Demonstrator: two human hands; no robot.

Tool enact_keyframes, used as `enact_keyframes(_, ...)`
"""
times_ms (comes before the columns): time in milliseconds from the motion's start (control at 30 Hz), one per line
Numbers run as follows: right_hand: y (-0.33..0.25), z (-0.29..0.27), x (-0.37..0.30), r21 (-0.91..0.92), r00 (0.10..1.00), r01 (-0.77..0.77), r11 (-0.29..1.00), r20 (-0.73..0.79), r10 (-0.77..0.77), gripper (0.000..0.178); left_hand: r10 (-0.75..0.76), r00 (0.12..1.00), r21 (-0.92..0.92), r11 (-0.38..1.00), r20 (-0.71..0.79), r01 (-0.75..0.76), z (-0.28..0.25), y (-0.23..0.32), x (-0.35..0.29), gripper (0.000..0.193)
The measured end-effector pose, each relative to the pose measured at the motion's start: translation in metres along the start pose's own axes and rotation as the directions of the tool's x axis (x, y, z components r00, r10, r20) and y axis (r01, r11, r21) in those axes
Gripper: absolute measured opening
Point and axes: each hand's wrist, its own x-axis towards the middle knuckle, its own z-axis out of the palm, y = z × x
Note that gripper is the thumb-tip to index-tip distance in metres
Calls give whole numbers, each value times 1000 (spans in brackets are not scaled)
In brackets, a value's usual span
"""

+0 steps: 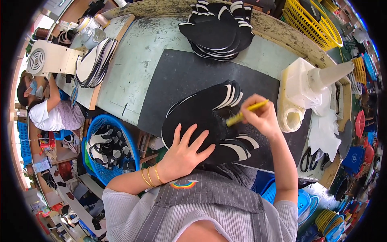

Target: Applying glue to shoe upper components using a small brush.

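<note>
A fanned stack of black curved shoe-upper pieces (pixel 189 109) with white edges lies on the black mat (pixel 169 72) in front of me. My left hand (pixel 187 151) rests flat on the stack's near part, fingers spread. In my right hand (pixel 260 117) is a yellow-handled brush (pixel 246 113), pinched between thumb and fingers. Its tip meets the black pieces near the notch between the two fanned white-edged ends. A second pile of similar black pieces (pixel 217 32) sits at the table's far side.
White glue containers (pixel 300 84) stand to the right, with scissors (pixel 309 159) below. A blue basket of cut pieces (pixel 111 147) is at left. A yellow basket (pixel 312 24) stands far right. Another person (pixel 52 101) works at a machine (pixel 52 58) on the far left.
</note>
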Motion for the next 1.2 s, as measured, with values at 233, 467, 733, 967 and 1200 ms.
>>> enact_keyframes(233,-18,9,-1,1,992,-49,999,114,49,10,1,1000,-5,1000,4,-1,0,-1,-3,42)
enact_keyframes(467,-26,8,-11,-85,975,97,992,207,-78,9,-16,1000,-20,1000,-1,16,0,-2,-5,42)
enact_keyframes(733,-25,-6,-12,96,980,86,992,-186,-67,8,-21,1000,-35,999,0,21,1,-2,-4,44)
enact_keyframes(967,-24,20,18,-157,974,194,968,-90,-210,6,4,1000,-59,998,16,-3,0,-4,-3,40)
enact_keyframes(1200,-26,17,23,-196,985,91,976,-125,-117,9,5,1000,-48,999,4,-5,1,-6,-3,40)
